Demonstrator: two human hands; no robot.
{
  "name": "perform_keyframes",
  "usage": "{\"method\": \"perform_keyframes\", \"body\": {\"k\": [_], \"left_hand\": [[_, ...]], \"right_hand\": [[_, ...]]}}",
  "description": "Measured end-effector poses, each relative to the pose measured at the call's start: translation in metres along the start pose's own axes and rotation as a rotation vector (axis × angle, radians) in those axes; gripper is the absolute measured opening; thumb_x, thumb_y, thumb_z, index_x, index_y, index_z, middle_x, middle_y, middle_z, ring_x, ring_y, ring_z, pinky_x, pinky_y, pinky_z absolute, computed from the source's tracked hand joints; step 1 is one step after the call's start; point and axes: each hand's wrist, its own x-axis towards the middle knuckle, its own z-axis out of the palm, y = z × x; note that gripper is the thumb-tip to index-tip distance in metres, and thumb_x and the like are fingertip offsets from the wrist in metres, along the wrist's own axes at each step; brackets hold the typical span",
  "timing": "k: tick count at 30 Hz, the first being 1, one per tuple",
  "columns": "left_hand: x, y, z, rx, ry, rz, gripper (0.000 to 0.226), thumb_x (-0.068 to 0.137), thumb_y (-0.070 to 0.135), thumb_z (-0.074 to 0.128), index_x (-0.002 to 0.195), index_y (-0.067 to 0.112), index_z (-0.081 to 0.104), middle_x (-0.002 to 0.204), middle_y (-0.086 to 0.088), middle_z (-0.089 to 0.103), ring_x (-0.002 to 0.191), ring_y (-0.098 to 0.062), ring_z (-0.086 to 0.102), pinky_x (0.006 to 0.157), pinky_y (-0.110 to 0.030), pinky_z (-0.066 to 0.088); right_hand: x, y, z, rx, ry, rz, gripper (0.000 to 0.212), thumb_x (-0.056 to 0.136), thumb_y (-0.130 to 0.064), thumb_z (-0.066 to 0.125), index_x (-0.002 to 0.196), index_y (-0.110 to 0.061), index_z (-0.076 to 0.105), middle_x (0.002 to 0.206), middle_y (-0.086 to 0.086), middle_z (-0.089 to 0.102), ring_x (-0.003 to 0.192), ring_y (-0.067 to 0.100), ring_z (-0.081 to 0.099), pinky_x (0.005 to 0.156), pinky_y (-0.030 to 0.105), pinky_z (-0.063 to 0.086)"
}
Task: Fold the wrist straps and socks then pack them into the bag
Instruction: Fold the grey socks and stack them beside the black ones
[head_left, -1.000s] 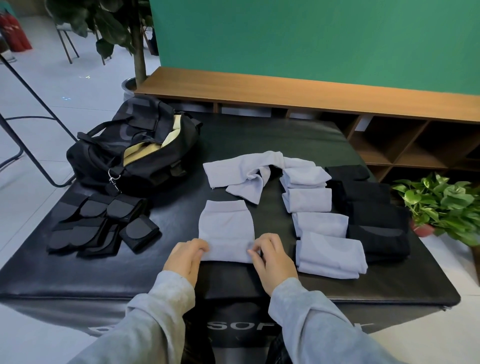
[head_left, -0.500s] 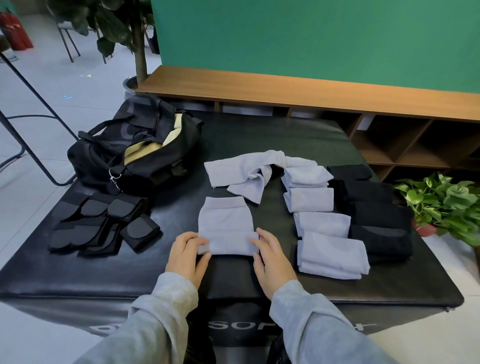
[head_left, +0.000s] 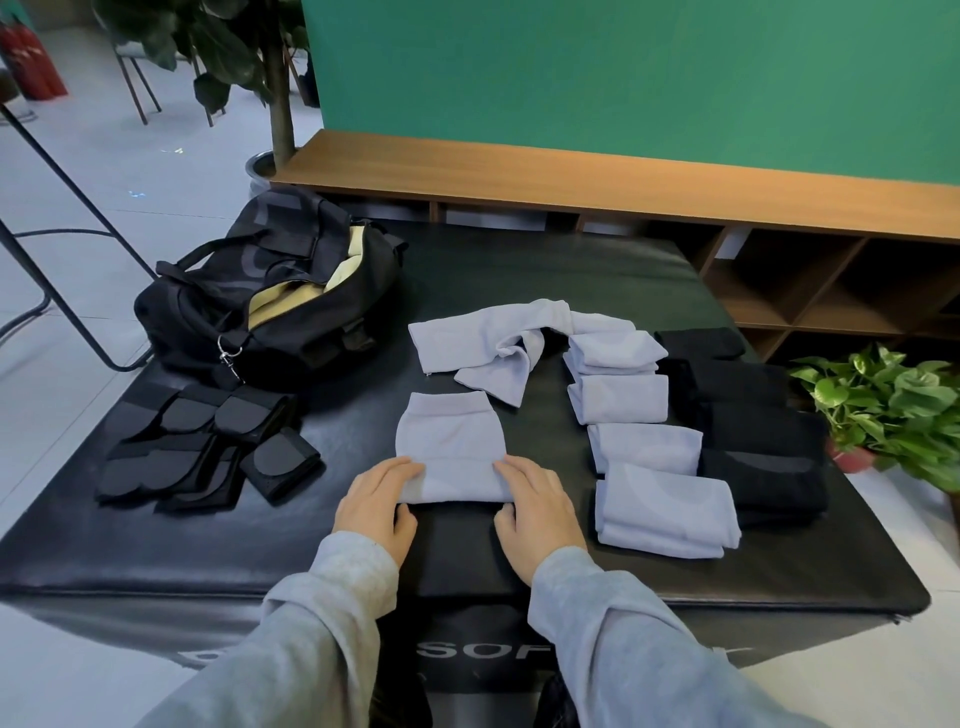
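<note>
A pale lilac sock lies flat near the front of the black padded mat, its near edge folded up. My left hand pinches the fold's left end and my right hand pinches its right end. Behind it lies a loose unfolded lilac sock. To the right, several folded lilac socks form a column, with folded black socks beside them. Black wrist straps lie at the left. The open black bag with a cream lining stands at the back left.
A low wooden shelf unit runs behind the mat under a green wall. A potted green plant stands off the mat's right edge. A metal stand leg and a tree pot are on the floor at the left.
Both hands have lifted the sock's near edge and rolled it away from me, so the sock is shorter now. The other items have not moved.
</note>
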Motion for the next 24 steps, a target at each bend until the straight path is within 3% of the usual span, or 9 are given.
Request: {"method": "perform_keyframes", "body": {"k": [5,8,13,17,21,24], "left_hand": [[-0.004,0.007,-0.006,-0.090,-0.005,-0.040,0.041,0.085,-0.001,0.051,0.121,0.017,0.056,0.111,0.010,0.051,0.109,-0.012,0.043,0.092,-0.017,0.029],[-0.007,0.009,-0.008,-0.165,-0.018,-0.100,0.037,0.089,0.010,0.052,0.125,0.020,0.051,0.109,0.006,0.051,0.100,-0.006,0.045,0.087,-0.020,0.033],[-0.011,0.012,-0.012,-0.278,0.000,-0.090,0.036,0.092,0.015,0.049,0.107,0.047,0.041,0.105,0.015,0.051,0.099,-0.002,0.049,0.083,-0.020,0.037],[-0.011,0.015,-0.010,-0.293,-0.002,-0.167,0.028,0.094,0.018,0.048,0.121,0.025,0.043,0.101,0.012,0.055,0.097,-0.011,0.052,0.081,-0.018,0.035],[-0.007,0.016,-0.010,-0.224,-0.020,-0.219,0.022,0.096,0.021,0.045,0.118,0.019,0.040,0.090,0.005,0.058,0.081,-0.011,0.051,0.064,-0.012,0.033],[-0.005,0.017,-0.011,-0.205,-0.022,-0.245,0.018,0.096,0.023,0.044,0.113,0.020,0.039,0.087,0.004,0.059,0.077,-0.011,0.050,0.062,-0.018,0.034]], "right_hand": [[-0.006,0.003,0.004,0.151,0.127,0.011,0.030,0.089,-0.015,0.044,0.114,-0.011,0.060,0.125,-0.006,0.048,0.112,0.011,0.040,0.097,0.015,0.028],[-0.010,0.001,0.000,0.230,0.132,0.036,0.033,0.087,-0.027,0.035,0.103,-0.011,0.059,0.105,-0.006,0.052,0.097,0.010,0.044,0.088,0.020,0.037],[-0.014,0.001,-0.007,0.295,0.076,0.110,0.022,0.097,-0.026,0.041,0.115,-0.019,0.052,0.104,-0.007,0.056,0.099,0.011,0.051,0.086,0.025,0.042],[-0.014,-0.001,-0.007,0.359,0.064,0.188,0.025,0.098,-0.032,0.042,0.122,-0.024,0.042,0.102,-0.011,0.057,0.095,0.011,0.055,0.083,0.025,0.043],[-0.012,0.000,-0.006,0.362,0.074,0.198,0.011,0.098,-0.033,0.043,0.103,-0.030,0.033,0.093,-0.008,0.060,0.084,0.016,0.055,0.072,0.027,0.040],[-0.012,0.000,-0.007,0.370,0.070,0.190,0.013,0.098,-0.032,0.045,0.088,-0.034,0.038,0.083,-0.011,0.054,0.080,0.014,0.052,0.072,0.027,0.041]]}}
